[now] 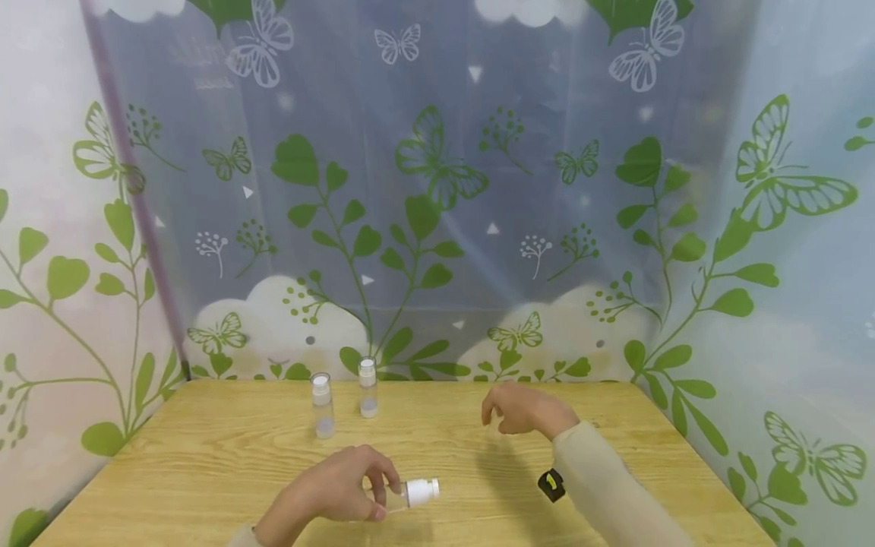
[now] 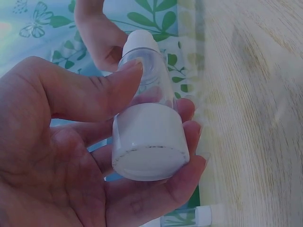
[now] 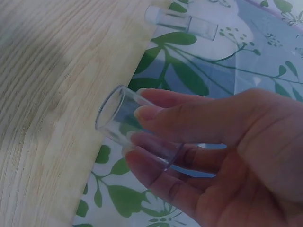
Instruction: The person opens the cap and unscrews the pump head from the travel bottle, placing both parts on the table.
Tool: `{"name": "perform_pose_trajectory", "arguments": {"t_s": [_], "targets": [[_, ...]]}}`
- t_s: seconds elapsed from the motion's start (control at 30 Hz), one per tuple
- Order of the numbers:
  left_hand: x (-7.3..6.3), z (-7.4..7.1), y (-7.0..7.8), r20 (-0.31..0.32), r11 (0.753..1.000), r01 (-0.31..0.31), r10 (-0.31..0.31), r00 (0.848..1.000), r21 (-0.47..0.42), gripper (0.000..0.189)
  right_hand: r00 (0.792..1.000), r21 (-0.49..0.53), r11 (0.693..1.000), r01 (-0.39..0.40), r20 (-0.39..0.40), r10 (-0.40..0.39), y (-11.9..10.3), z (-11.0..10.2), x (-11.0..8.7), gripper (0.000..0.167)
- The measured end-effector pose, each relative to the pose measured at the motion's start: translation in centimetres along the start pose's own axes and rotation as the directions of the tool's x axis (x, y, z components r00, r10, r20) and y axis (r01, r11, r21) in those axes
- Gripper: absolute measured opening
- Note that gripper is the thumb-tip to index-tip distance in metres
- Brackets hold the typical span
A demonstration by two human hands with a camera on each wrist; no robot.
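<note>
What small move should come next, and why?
I'd bring the right hand toward the left hand and line up its clear cap with the bottle. That bottle's white top is bare, while the two standing bottles appear capped. Capping seems likely, though the cap may instead be on its way to being set down.
</note>
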State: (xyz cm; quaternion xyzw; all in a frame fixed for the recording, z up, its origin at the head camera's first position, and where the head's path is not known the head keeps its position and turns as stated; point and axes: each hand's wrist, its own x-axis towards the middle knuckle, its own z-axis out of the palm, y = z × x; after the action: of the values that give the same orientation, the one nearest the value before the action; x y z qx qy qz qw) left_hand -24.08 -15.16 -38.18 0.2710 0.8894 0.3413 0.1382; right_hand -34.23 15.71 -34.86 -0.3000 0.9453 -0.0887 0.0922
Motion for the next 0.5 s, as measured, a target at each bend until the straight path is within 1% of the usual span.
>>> {"name": "perform_pose_trajectory", "arguments": {"t_s": [0.27, 0.5], "targets": [[0.1, 0.0, -0.1, 0.012, 0.999, 0.001, -0.001, 1.0, -0.034, 0.029, 1.0, 0.035, 0.999, -0.02, -0.012, 0.021, 1.5, 0.0, 1.0, 0.031], [0.1, 0.1, -0.3, 0.01, 1.0, 0.005, -0.005, 1.0, -0.031, 0.03, 0.995, 0.058, 0.994, -0.093, -0.022, 0.094, 2.9, 0.5, 2.0, 0.031]]}}
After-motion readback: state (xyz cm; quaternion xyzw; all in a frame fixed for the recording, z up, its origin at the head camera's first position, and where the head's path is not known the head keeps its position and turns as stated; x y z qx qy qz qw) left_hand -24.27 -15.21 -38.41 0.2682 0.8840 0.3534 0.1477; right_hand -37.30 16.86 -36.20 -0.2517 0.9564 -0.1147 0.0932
